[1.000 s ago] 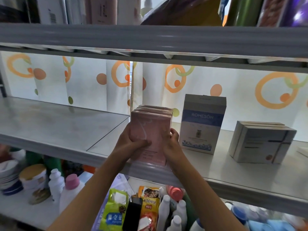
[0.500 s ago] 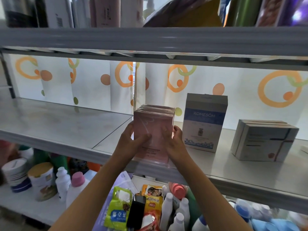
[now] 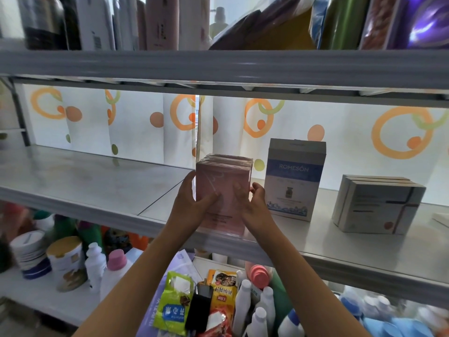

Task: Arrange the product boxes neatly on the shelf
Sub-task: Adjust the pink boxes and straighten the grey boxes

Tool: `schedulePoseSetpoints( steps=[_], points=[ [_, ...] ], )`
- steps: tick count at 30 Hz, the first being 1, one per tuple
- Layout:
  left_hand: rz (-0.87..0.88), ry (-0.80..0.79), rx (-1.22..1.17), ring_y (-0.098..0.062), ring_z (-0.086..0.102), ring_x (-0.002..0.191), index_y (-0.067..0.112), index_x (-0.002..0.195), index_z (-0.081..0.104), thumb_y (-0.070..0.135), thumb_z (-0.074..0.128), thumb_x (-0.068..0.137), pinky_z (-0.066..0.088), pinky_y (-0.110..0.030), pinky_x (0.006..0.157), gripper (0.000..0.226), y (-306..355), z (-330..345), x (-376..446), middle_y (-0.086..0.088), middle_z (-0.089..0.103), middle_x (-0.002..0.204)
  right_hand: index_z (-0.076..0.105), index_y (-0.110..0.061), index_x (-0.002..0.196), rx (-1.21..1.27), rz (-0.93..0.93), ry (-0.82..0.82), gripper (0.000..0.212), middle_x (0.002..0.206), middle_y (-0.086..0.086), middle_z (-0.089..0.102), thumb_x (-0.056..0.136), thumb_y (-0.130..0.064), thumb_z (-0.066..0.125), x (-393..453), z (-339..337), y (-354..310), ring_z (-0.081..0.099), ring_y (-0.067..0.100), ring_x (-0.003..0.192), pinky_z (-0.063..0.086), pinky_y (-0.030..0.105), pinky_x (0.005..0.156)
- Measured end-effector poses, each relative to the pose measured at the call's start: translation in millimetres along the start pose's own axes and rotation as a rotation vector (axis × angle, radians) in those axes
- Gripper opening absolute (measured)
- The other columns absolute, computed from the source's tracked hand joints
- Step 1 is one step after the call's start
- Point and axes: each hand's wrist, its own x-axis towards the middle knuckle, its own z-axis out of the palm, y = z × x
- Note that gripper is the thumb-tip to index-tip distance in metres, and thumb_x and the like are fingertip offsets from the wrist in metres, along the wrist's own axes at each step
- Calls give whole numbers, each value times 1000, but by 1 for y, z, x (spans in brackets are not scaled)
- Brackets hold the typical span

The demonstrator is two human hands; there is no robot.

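1. Pink film-wrapped bundle of flat cardboard boxes (image 3: 223, 190): upright at the front edge of the grey metal shelf (image 3: 97, 188), just left of the blue-banded white carton (image 3: 292, 181).
2. Grip: my left hand (image 3: 192, 205) and right hand (image 3: 252, 207) clamp opposite sides, thumbs across the front, probably to keep the pack square.
3. Orientation: long axis vertical; printed face toward me.
4. Grey-white box stack (image 3: 376, 205): further right, well apart.

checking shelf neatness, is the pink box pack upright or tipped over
Upright: the pink box pack stands on end on the shelf, both hands on its sides.
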Motion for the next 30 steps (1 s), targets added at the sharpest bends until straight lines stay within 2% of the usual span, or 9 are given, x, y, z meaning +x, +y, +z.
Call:
schedulePoseSetpoints(
  steps=[4, 7, 9, 13, 18, 21, 23, 27, 30],
  points=[
    [21, 42, 51, -15, 44, 130, 29, 142, 35, 39, 68, 84, 34, -16, 94, 67, 7, 0, -7, 10, 44, 142, 16, -16, 150, -55, 14, 22, 91, 150, 4, 33, 81, -67, 48, -2, -3, 1, 45, 21, 125, 39, 34, 98],
    [45, 78, 119, -17, 34, 139, 29, 147, 28, 54, 61, 73, 31, -33, 110, 85, 17, 1, -16, 5, 33, 153, 14, -18, 151, -104, 8, 54, 100, 159, 4, 23, 73, -75, 40, -5, -9, 1, 32, 27, 141, 31, 40, 108],
    [81, 107, 142, -16, 30, 141, 28, 148, 25, 55, 58, 71, 25, -28, 108, 88, 24, 3, -22, 4, 29, 155, 15, -19, 151, -101, 8, 65, 99, 160, 4, 21, 73, -75, 38, -7, -13, 0, 29, 27, 144, 29, 41, 110],
    [141, 173, 225, -13, 20, 144, 26, 150, 17, 37, 69, 84, 16, -21, 105, 84, 32, 9, -26, 4, 19, 158, 23, -18, 145, -153, 8, 119, 99, 149, 7, 34, 70, -82, 33, -8, -22, 3, 37, 27, 136, 33, 42, 108],
    [194, 268, 264, -14, 16, 146, 26, 151, 15, 35, 68, 85, 16, -26, 110, 86, 39, 12, -30, 3, 17, 160, 30, -17, 137, -208, -38, 148, 109, 120, 2, 39, 62, -95, 29, -14, -34, 10, 43, 17, 112, 39, 47, 106],
    [269, 285, 291, -14, 19, 145, 26, 149, 20, 39, 67, 84, 17, -23, 108, 82, 45, 18, -33, 3, 21, 158, 25, -21, 145, -221, -74, 163, 89, 146, 5, 38, 76, -78, 32, -19, -41, 13, 41, 24, 133, 34, 45, 110],
    [322, 265, 312, -16, 24, 144, 26, 148, 23, 48, 61, 80, 22, -27, 109, 81, 51, 26, -34, 3, 24, 157, 25, -24, 146, -216, -99, 190, 83, 154, 1, 33, 79, -73, 32, -18, -47, 15, 38, 24, 138, 32, 41, 110],
    [433, 248, 399, -21, 29, 142, 26, 147, 26, 37, 68, 82, 24, -41, 114, 78, 63, 48, -27, 2, 28, 156, 31, -28, 143, -211, -162, 258, 74, 151, -4, 38, 85, -75, 35, -10, -60, 20, 42, 19, 134, 33, 33, 108],
    [493, 149, 393, -9, 26, 141, 26, 145, 33, 30, 71, 83, 13, -27, 112, 73, 78, 65, -18, 5, 30, 155, 43, -29, 131, -212, -190, 358, 49, 137, -8, 52, 92, -58, 45, -7, -78, 24, 52, 14, 121, 43, 28, 104]
  ],
)
